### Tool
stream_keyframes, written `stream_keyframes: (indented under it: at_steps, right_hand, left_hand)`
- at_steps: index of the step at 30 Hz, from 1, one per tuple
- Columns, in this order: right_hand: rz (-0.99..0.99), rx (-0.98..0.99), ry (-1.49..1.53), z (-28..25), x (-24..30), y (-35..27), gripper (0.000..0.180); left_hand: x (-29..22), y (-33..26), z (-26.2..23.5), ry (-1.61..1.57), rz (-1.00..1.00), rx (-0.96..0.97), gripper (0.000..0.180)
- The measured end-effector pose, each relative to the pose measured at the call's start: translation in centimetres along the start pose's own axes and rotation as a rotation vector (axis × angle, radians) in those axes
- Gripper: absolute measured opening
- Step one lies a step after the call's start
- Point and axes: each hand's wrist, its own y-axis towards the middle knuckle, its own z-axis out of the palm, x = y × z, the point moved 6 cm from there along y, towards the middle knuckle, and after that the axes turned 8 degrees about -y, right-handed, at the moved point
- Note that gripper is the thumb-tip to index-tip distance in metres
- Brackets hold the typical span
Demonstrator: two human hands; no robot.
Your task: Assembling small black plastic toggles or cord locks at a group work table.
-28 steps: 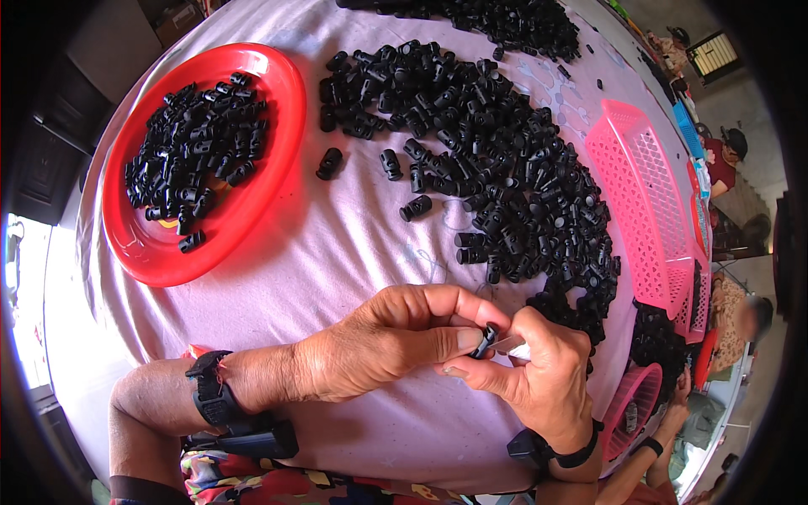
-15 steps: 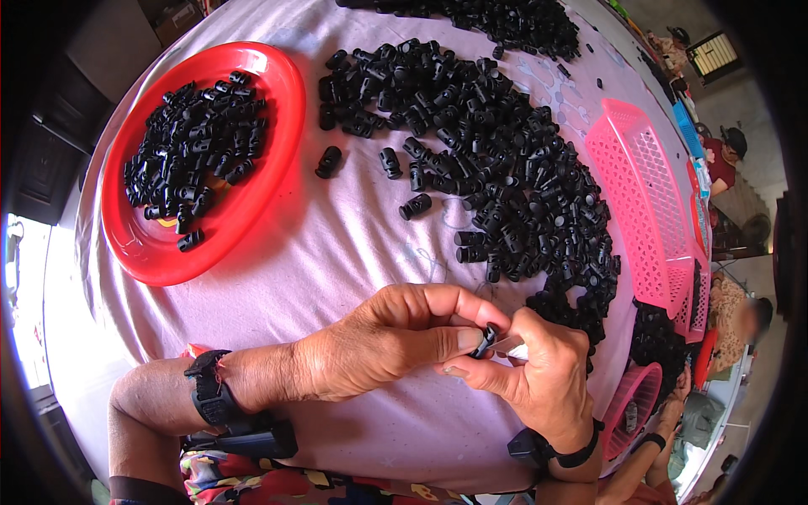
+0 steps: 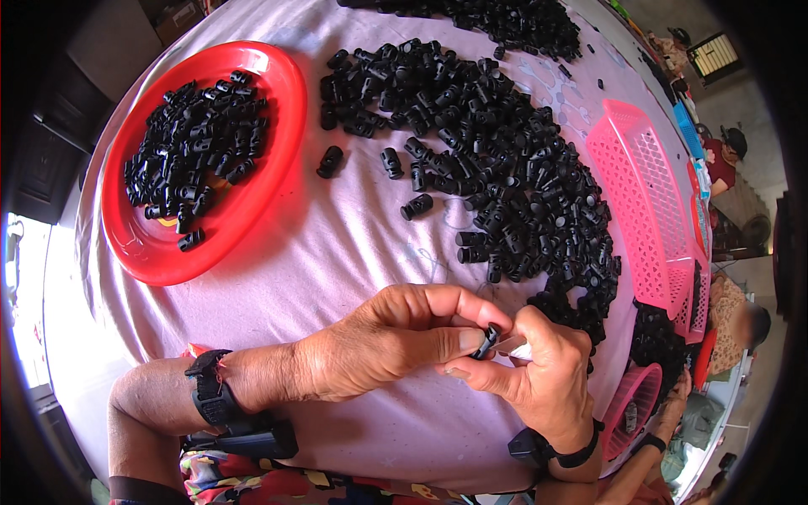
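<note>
Between thumb and index finger, my left hand (image 3: 396,341) pinches a small black cord lock (image 3: 486,341). Close against it, my right hand (image 3: 543,362) grips a thin blade (image 3: 508,343) with a white part at its back end, mostly covered by the fingers. The blade's tip meets the cord lock, though the exact contact is hidden. Beyond the hands spreads a large pile of black cord locks (image 3: 522,177), with a few lying loose at its left edge. A red plate (image 3: 282,168) at the far left bears a heap of the same black pieces (image 3: 198,143).
A pink cloth (image 3: 337,244) covers the table. Pink perforated baskets stand on the right, one long basket (image 3: 644,202) and one round basket (image 3: 629,408). Another black heap (image 3: 513,25) lies at the far edge. A co-worker's arm (image 3: 644,459) reaches in at the lower right.
</note>
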Motion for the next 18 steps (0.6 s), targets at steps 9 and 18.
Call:
stream_keyframes:
  at_steps: [9,18]
  right_hand:
    - [0.022,0.022,0.016,0.19,-0.16,-0.13,0.045]
    - [0.010,0.025,0.010,0.25,-0.32,-0.20,0.044]
  left_hand:
    - [-0.06,-0.06,0.04,-0.016,0.002,-0.005,0.027]
    - [0.04,0.05,-0.08,-0.003,0.001,-0.003,0.027]
